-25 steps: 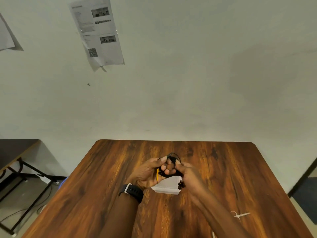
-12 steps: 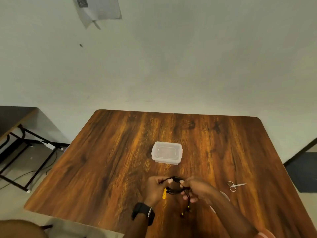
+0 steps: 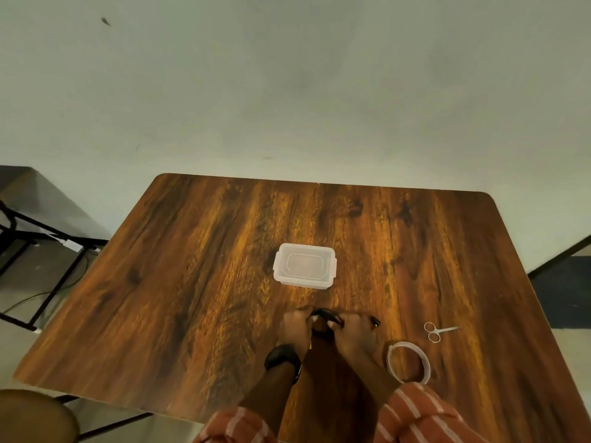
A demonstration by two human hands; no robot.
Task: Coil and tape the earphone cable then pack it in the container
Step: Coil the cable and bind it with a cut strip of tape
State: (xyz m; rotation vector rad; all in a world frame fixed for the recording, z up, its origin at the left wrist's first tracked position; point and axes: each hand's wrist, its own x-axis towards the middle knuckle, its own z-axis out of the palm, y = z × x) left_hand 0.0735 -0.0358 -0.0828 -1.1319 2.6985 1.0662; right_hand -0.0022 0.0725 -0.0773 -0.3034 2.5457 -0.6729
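Note:
A black earphone cable is bunched between my two hands low over the wooden table. My left hand, with a black watch on its wrist, grips the cable's left side. My right hand grips the right side, and a dark end of the cable pokes out past its knuckles. Most of the cable is hidden by my fingers. The clear plastic container stands with its lid on, a short way beyond my hands. A roll of white tape lies just right of my right wrist.
Small silver scissors lie on the table to the right of the tape. A dark table frame stands on the floor at the left. A round wooden stool top shows at the bottom left corner. A pale wall rises behind the table.
The view has tilted down, so the table fills more of the frame. My hands with the cable have come down from in front of the container to low over the table nearer me.

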